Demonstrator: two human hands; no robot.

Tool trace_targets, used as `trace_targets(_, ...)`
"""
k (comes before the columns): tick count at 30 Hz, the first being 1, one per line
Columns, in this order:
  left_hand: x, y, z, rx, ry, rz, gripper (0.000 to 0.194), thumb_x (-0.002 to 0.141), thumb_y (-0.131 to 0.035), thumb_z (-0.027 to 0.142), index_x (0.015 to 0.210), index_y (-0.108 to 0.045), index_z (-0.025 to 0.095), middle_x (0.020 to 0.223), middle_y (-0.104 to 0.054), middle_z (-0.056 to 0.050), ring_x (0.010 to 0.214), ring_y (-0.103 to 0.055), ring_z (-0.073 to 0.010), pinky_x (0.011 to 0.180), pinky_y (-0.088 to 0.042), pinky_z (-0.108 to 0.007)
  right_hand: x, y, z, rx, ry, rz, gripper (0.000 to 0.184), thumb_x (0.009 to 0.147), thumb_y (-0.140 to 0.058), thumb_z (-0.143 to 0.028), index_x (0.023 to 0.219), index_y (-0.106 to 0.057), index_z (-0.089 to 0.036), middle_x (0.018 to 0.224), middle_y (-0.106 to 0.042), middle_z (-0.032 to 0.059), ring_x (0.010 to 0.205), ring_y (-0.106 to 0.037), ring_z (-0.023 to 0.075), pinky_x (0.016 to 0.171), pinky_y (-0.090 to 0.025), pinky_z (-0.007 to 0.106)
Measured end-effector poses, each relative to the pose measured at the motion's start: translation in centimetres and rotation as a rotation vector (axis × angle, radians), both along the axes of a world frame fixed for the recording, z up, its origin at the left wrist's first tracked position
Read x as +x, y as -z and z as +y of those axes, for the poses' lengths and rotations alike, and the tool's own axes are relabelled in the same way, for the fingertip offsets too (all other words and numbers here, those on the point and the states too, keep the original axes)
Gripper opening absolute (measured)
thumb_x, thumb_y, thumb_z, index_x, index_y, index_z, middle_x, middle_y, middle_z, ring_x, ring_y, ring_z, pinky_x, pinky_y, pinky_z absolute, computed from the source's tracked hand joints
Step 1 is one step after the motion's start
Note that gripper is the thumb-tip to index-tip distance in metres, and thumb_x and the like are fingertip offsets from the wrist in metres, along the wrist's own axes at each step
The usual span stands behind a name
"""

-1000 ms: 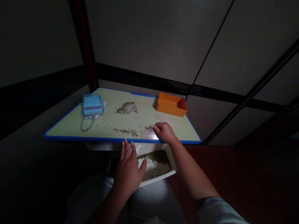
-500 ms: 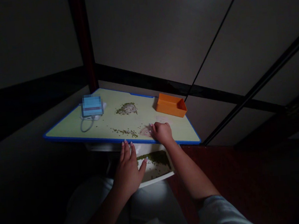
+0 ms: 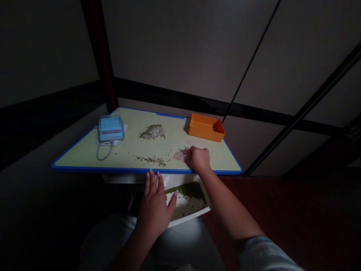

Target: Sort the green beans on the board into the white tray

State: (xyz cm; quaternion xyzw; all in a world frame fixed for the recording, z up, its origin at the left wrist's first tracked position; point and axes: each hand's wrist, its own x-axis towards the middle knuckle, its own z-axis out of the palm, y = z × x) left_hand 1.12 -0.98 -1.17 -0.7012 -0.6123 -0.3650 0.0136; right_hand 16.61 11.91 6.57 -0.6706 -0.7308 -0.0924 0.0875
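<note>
My left hand [image 3: 155, 207] lies with fingers outstretched, its fingertips at the blue front edge of the small table [image 3: 127, 115]. It is over the left part of an open white drawer [image 3: 188, 216], which holds many small green grains [image 3: 190, 190], like mung beans. My right hand [image 3: 199, 159] is curled closed low over the tabletop near the front edge. Whatever is in its fingers, if anything, is hidden. Left of it lies a loose scatter of green grains [image 3: 152, 160]. Farther back sits a mixed pile of green and pale grains [image 3: 153, 131].
An orange open-topped box [image 3: 205, 127] stands at the table's back right. At the left are a blurred blue object [image 3: 111, 128] and a white device with a looped cable [image 3: 102, 153]. Dark panelled walls [image 3: 197, 44] rise behind the table.
My right hand has shifted slightly right along the tabletop, still curled. My left hand stays where it was, and the grain piles look unchanged.
</note>
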Motion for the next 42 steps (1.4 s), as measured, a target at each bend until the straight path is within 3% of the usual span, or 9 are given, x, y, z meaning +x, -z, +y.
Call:
trace_targets(8, 0.1, 0.0, 0.0, 0.01, -0.001, 0.01, 0.072, 0.085, -0.044, 0.048, 0.139, -0.032, 0.003, 0.151, -0.025, -0.026, 0.143, -0.014, -0.0351, 0.109, -0.032, -0.051, 1.6, 0.0, 0.7, 0.064, 0.107, 0.059, 0.043, 0.099, -0.03, -0.038, 0.09, -0.065, -0.015, 0.083, -0.072, 0.0139, 0.079, -0.066, 0.0199, 0.081, -0.03, 0.033)
trace_targets(15, 0.0, -0.3, 0.0, -0.028, -0.001, 0.014, 0.074, 0.085, -0.044, 0.05, 0.138, -0.033, -0.001, 0.15, -0.025, -0.028, 0.143, -0.013, -0.0358, 0.11, -0.03, -0.049, 0.3, -0.2, 0.1, 0.049, -0.008, 0.127, 0.038, 0.097, -0.036, -0.04, 0.087, -0.066, -0.018, 0.085, -0.072, 0.0099, 0.078, -0.064, 0.0177, 0.076, -0.03, 0.029)
trace_targets(28, 0.1, -0.4, -0.2, -0.035, -0.011, 0.022, 0.073, 0.085, -0.045, 0.047, 0.138, -0.034, -0.002, 0.15, -0.024, -0.029, 0.143, -0.014, -0.0355, 0.109, -0.032, -0.049, -0.8, -0.1, 0.2, 0.034, -0.07, 0.087, 0.04, 0.098, -0.034, -0.04, 0.09, -0.067, -0.018, 0.086, -0.072, 0.0102, 0.077, -0.064, 0.0175, 0.076, -0.031, 0.029)
trace_targets(42, 0.0, -0.3, -0.1, -0.016, -0.012, 0.049, 0.073, 0.086, -0.043, 0.048, 0.138, -0.033, -0.002, 0.149, -0.025, -0.03, 0.142, -0.014, -0.0356, 0.109, -0.031, -0.049, -0.2, 0.1, 0.4, 0.021, -0.191, 0.085, 0.038, 0.098, -0.035, -0.04, 0.087, -0.064, -0.019, 0.082, -0.071, 0.0066, 0.075, -0.061, 0.0162, 0.076, -0.026, 0.029)
